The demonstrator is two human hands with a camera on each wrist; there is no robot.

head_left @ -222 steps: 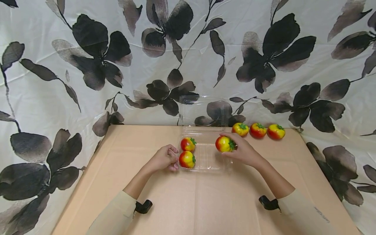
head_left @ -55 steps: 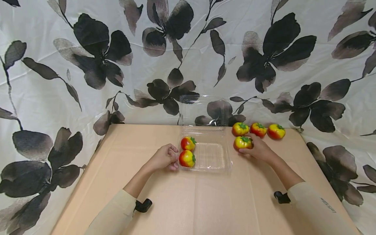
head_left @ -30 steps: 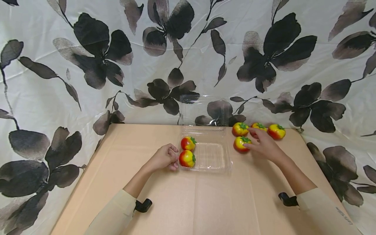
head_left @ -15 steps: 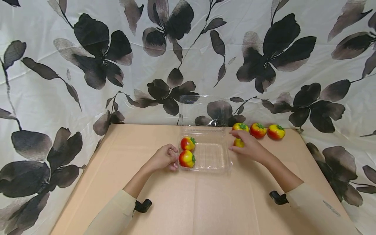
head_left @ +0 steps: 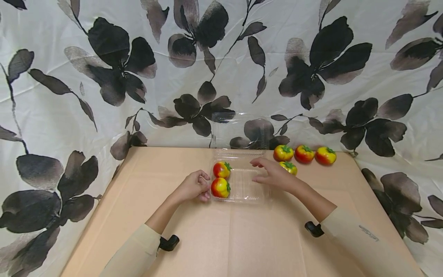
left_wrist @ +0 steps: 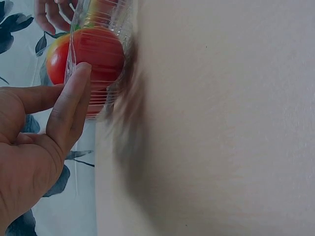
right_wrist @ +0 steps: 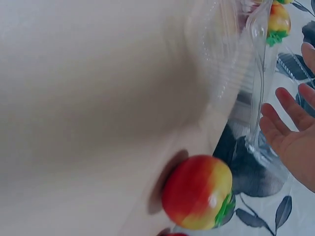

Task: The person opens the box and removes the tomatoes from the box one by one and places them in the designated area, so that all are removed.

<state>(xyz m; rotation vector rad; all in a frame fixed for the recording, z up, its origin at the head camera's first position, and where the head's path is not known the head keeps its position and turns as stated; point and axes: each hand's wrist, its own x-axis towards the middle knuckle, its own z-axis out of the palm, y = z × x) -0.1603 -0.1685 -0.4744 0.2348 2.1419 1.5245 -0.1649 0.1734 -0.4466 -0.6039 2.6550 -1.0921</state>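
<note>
A clear plastic clamshell container point(head_left: 242, 199) stands with its lid point(head_left: 238, 130) raised at the back. Inside, along its left side, sit two red-and-yellow fruits with green leafy tops, a rear one point(head_left: 220, 169) and a front one point(head_left: 220, 187). My left hand point(head_left: 192, 186) pinches the container's left rim between thumb and fingers, beside the red fruit point(left_wrist: 101, 51) in the left wrist view. Over the container's right part hovers my right hand point(head_left: 277, 177), fingers spread, holding nothing. Just behind its wrist, a similar fruit point(head_left: 289, 167) lies on the table, partly hidden.
Three more such fruits, a left one point(head_left: 283, 153), a middle one point(head_left: 304, 154) and a right one point(head_left: 325, 156), line the rear edge of the tan table point(head_left: 194, 238). Behind hangs a floral cloth point(head_left: 242, 84). Another view of one loose fruit point(right_wrist: 197, 191) shows at the right wrist.
Earlier my right hand held a fruit over the container, then set it on the table to the right and let go. It has since moved left over the container. My left hand stayed put.
</note>
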